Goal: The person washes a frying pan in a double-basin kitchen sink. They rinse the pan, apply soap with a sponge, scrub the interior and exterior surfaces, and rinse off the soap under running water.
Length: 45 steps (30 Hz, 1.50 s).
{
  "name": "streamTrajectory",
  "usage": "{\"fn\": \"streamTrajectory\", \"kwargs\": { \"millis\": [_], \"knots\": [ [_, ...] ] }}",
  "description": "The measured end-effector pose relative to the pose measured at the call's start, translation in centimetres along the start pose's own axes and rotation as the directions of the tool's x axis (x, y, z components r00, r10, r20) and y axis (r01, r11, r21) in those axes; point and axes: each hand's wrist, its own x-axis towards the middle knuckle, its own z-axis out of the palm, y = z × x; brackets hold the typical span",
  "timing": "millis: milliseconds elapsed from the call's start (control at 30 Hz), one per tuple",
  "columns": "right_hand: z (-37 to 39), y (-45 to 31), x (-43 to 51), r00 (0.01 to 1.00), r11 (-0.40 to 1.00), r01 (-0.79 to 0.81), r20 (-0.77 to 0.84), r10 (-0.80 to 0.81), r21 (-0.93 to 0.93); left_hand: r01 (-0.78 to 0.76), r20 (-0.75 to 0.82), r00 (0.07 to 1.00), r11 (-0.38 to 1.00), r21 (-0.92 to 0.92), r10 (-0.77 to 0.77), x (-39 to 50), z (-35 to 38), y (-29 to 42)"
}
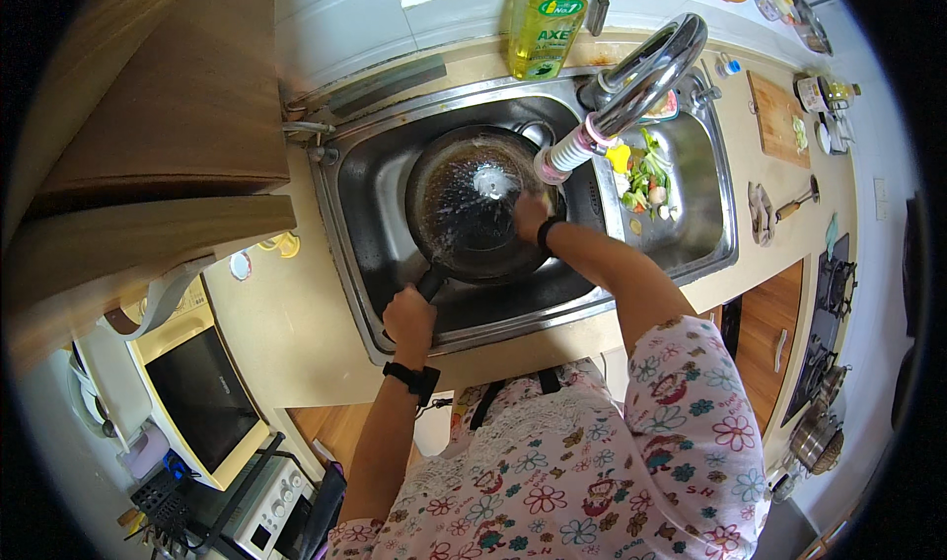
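Note:
A dark wok (481, 242) sits tilted in the large basin of a stainless steel sink (377, 190). My left hand (410, 317) is closed around its black handle (430, 282). Inside the wok, near its right wall, my right hand (531, 216) is blurred; whether it grips anything is hidden. Water (494, 181) splashes on the wok's inner surface, below the pink-and-white nozzle (566, 159) of a chrome faucet (651, 79).
Vegetable scraps (649, 179) lie in the smaller right basin. An AXE dish soap bottle (546, 27) stands behind the sink. A wooden cabinet (170, 116) juts in at left, above a microwave oven (203, 397). A cutting board (778, 120) and gas stove (821, 323) are at right.

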Motion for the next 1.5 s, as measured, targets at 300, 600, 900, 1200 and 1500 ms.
{"fn": "streamTrajectory", "kwargs": {
  "millis": [300, 600, 900, 1200, 1500],
  "knots": [
    [-6.6, -13.3, 10.6, 0.949, -0.323, -0.192, 0.091, -0.302, 0.927, -0.025, -0.047, 0.999, 1.0, 0.012, 0.026, -0.2, -0.1, 0.4],
    [-9.7, 1.8, 7.7, 0.855, 0.698, -0.324, -0.117, 0.505, 0.639, -0.03, -0.034, 0.999, 0.998, 0.048, 0.032, -0.1, 0.6, -0.1],
    [-12.0, -13.3, 7.8, 0.959, 0.414, -0.045, -0.077, 0.274, 0.909, -0.024, -0.034, 0.999, 0.996, 0.083, 0.027, 0.3, 0.9, -0.2],
    [-8.7, 0.1, 1.9, 0.97, 0.928, -0.244, 0.076, 0.231, 0.283, -0.028, -0.03, 0.999, 0.998, 0.047, 0.03, 0.0, 0.1, 0.2],
    [-7.5, -7.3, 1.6, 0.691, 0.778, 0.579, 0.36, -0.627, 0.244, -0.027, -0.018, 0.999, 0.999, 0.019, 0.027, -0.1, -0.4, 0.3]
  ]
}}
